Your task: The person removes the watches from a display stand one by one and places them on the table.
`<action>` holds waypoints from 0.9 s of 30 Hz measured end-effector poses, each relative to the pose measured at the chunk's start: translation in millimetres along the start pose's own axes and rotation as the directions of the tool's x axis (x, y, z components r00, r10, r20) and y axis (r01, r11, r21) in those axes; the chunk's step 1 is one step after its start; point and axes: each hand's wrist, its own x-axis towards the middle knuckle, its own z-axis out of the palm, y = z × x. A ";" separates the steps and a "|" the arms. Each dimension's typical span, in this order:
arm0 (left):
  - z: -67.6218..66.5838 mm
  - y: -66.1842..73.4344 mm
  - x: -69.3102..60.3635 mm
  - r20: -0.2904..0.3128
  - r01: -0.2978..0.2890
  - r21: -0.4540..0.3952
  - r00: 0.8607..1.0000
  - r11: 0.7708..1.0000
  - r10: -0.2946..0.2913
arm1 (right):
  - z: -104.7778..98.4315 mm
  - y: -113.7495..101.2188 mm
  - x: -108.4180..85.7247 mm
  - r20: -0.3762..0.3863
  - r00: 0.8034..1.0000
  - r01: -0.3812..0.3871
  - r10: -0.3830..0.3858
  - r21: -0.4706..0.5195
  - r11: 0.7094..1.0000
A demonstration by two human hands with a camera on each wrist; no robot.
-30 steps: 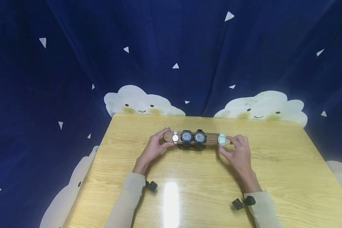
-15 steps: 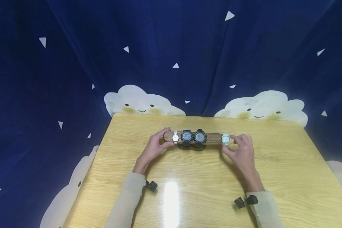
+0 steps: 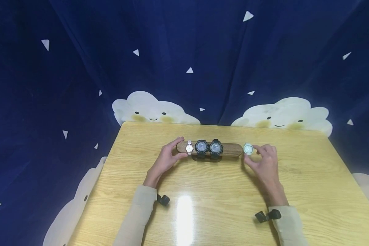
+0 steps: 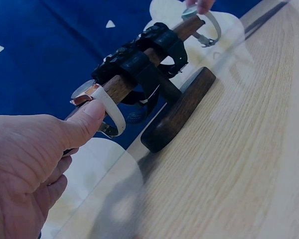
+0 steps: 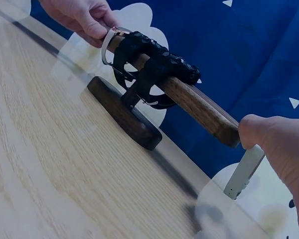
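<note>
A dark wooden watch stand has a raised bar on a low base. My left hand grips the bar's left end, its thumb beside a small white-strapped watch. Two black watches hang around the middle of the bar. My right hand pinches a mint green watch at the bar's right end. In the right wrist view its pale strap hangs below my thumb, at the bar's tip; whether the strap still touches the bar I cannot tell.
The light wooden table lies under both arms. Behind it hangs a dark blue curtain with white triangles and smiling clouds. A small black camera is worn on each wrist.
My right hand has moved to the right with the mint green watch, from on the bar to its right tip, uncovering the rounded end. My left hand and the stand have stayed in place.
</note>
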 end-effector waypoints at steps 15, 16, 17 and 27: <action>0.2 -0.7 0.2 0.004 -0.016 -0.009 1.000 1.000 0.016 | -3.3 8.3 0.7 -0.027 1.000 0.013 -0.014 -0.030 0.999; 0.2 -0.5 0.3 0.006 -0.016 -0.009 1.000 1.000 0.016 | -3.6 9.0 0.6 -0.027 1.000 0.013 -0.013 -0.032 0.999; 0.1 -0.4 0.4 0.007 -0.016 -0.008 1.000 1.000 0.016 | -4.0 9.6 0.5 -0.027 1.000 0.012 -0.013 -0.032 0.999; -0.3 0.4 0.2 0.001 -0.012 -0.009 1.000 1.000 0.012 | -7.9 16.4 -1.8 0.006 1.000 -0.021 0.021 -0.079 0.997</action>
